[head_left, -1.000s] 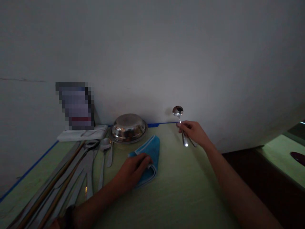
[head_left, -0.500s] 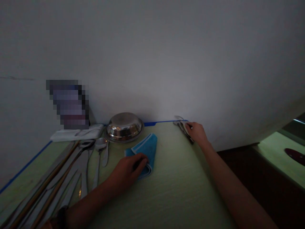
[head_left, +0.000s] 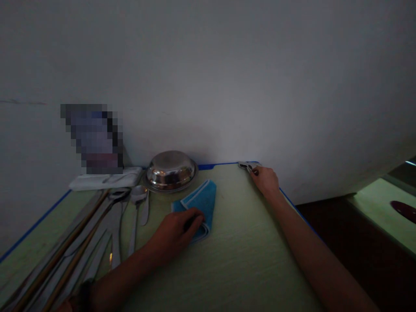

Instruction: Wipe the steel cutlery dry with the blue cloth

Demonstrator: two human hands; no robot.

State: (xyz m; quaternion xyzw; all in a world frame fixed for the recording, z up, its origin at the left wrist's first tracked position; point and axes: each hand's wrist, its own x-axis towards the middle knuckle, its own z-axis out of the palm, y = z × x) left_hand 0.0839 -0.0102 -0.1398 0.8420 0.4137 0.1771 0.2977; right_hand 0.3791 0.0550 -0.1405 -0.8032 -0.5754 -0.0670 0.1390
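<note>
My left hand is closed on a folded blue cloth with a pale edge, resting on the table near its middle. At the far right corner, my right hand pinches a few metal spoons lying against the wall side; the fingers cover their handles, so how many there are is hard to tell. Beyond the cloth sits a shiny steel bowl, turned upside down by the wall. To the left of my left forearm are a ladle-like spoon and several long metal utensils, together with wooden chopsticks.
The pale green table has a blue edge and meets a grey wall. At the back left, a folded white cloth lies below a blurred-out upright object. Another green surface with a dark red item stands right, past a dark gap.
My right hand has shifted slightly left over the spoons, whose handles have turned under the fingers and no longer show. My left hand and the blue cloth stay nearly in place.
</note>
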